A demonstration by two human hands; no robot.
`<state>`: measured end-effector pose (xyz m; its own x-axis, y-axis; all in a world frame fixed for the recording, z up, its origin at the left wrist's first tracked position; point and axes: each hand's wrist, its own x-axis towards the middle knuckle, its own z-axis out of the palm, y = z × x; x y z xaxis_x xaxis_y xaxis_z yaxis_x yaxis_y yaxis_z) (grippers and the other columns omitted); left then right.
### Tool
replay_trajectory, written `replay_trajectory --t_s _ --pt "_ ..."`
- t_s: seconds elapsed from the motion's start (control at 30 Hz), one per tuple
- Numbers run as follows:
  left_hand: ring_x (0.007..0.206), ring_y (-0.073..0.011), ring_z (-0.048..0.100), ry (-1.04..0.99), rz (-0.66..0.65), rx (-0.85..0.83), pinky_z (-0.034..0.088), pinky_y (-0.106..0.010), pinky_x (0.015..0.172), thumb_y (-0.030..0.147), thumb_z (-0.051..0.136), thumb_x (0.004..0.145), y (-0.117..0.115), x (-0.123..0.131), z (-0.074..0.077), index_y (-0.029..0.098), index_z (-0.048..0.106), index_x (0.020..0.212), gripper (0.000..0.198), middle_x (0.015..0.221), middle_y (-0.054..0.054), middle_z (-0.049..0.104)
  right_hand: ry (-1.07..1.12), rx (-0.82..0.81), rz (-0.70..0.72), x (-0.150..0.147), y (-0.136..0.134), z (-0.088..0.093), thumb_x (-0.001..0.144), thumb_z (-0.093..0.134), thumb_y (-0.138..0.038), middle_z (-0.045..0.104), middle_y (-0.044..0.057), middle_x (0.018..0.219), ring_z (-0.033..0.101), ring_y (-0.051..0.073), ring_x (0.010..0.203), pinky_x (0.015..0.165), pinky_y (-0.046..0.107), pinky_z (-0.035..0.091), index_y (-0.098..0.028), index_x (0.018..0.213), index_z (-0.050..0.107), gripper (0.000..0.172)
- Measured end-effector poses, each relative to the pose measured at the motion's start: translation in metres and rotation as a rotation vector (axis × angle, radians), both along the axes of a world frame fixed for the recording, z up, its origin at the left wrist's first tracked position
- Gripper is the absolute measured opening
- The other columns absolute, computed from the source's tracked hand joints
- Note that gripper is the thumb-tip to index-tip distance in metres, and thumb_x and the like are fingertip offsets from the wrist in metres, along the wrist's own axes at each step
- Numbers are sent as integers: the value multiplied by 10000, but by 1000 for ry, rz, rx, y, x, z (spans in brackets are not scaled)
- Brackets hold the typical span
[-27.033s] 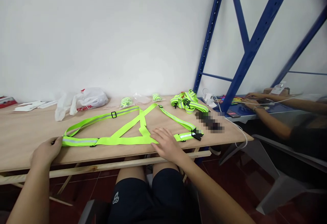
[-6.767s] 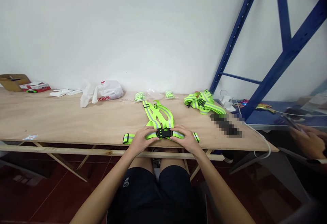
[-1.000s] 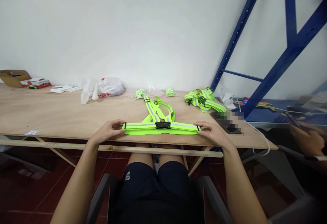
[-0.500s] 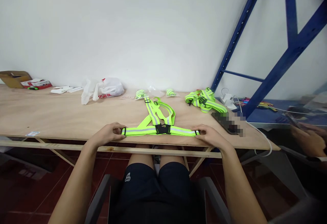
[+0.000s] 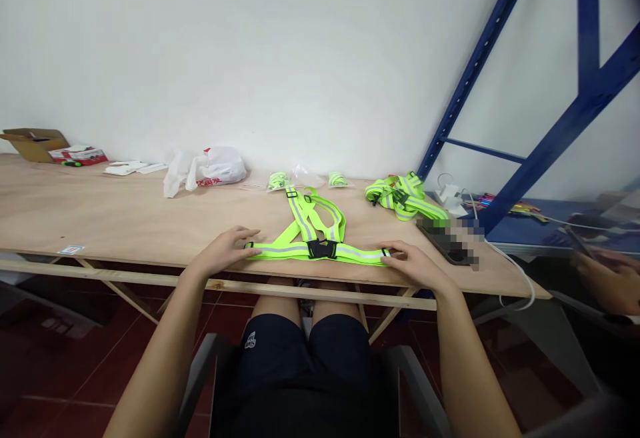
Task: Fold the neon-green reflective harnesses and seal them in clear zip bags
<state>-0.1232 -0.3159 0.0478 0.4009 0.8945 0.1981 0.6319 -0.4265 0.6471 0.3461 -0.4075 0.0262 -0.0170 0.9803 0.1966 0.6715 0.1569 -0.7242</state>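
A fluorescent yellow-green reflective harness vest (image 5: 285, 250) with grey stripes lies on the wooden table before me. Its waist strap runs sideways near the front edge, joined by a black buckle (image 5: 321, 249), and the shoulder straps fan out behind. At the strap's left end is my left hand (image 5: 226, 250), its fingers apart, with the thumb tip by the black slider. My right hand (image 5: 414, 265) pinches the other end between thumb and fingers, beside another slider.
Another bundled reflective vest (image 5: 403, 197) lies right, near a dark phone (image 5: 445, 241) partly pixelated. Two small bagged rolls, a white plastic bag (image 5: 220, 166) and a cardboard box (image 5: 35, 145) line the wall. A blue rack (image 5: 475, 71) and another person's hand (image 5: 607, 281) are at right.
My left hand has loosened from the left end of the waist strap, its fingers parting. That end has shifted slightly inward and the strap sags a little. My right hand stays at its end.
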Motion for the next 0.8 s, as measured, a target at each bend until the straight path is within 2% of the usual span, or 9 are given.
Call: replay_trajectory --t_s 0.1,0.17,0.27,0.37,0.47,0.57,0.63,0.7,0.8 --pt "1191 -323 580 4 -98 159 413 -410 1073 586 579 875 -9 29 -1 219 700 1247 537 1254 -121 643 -15 97 -77 -7 2 1 831 648 -463 697 93 1219 640 309 1115 986 458 507 -252 1105 729 356" --pt "1263 -320 543 35 -208 205 378 -425 1114 553 544 919 -19 55 -9 249 652 1317 512 1340 -118 609 -55 198 -97 -20 4 3 856 617 -443 694 92 1205 626 301 1142 1024 459 484 -256 1097 723 323" --pt "1433 -368 363 138 -327 222 235 -536 1186 589 577 903 -32 93 -28 283 505 1460 640 1544 -132 435 -98 315 -36 -48 7 8 889 586 -401 691 87 1198 619 287 1156 1054 449 465 -261 1113 714 293" --pt "1488 -408 239 223 -382 261 128 -633 1182 613 604 879 -40 116 -47 299 409 1517 737 1607 -143 325 -136 348 64 -73 9 8 920 566 -375 696 83 1200 626 277 1150 1035 434 482 -272 1121 715 270" --pt "1501 -383 219 317 -396 309 125 -634 1183 581 590 900 -47 121 -52 322 353 1537 727 1621 -117 304 -200 371 87 -85 13 1 946 528 -360 698 90 1211 633 272 1149 1019 440 493 -258 1141 712 287" --pt "1508 -351 215 427 -382 323 175 -613 1185 523 572 927 -57 118 -45 333 309 1547 700 1635 -82 280 -338 327 96 -84 20 -9 963 497 -370 652 110 1325 595 285 1237 1052 477 466 -234 1237 675 354" --pt "1501 -359 232 472 -365 322 208 -617 1174 490 588 921 -63 118 -38 314 325 1539 694 1633 -85 283 -462 261 127 -83 24 -13 974 482 -380 606 114 1399 541 296 1315 1084 504 435 -237 1284 651 381" --pt "1499 -363 239 485 -356 335 214 -622 1171 466 593 919 -67 120 -34 282 360 1519 669 1624 -96 303 -575 206 146 -83 28 -14 984 462 -372 554 121 1456 494 301 1365 1104 514 411 -228 1291 647 387" --pt "1514 -324 216 452 -390 401 169 -583 1204 457 585 923 -70 128 -35 228 402 1474 624 1614 -111 323 -684 191 148 -87 32 -6 978 459 -332 453 133 1536 441 304 1408 1120 507 394 -192 1344 602 417"
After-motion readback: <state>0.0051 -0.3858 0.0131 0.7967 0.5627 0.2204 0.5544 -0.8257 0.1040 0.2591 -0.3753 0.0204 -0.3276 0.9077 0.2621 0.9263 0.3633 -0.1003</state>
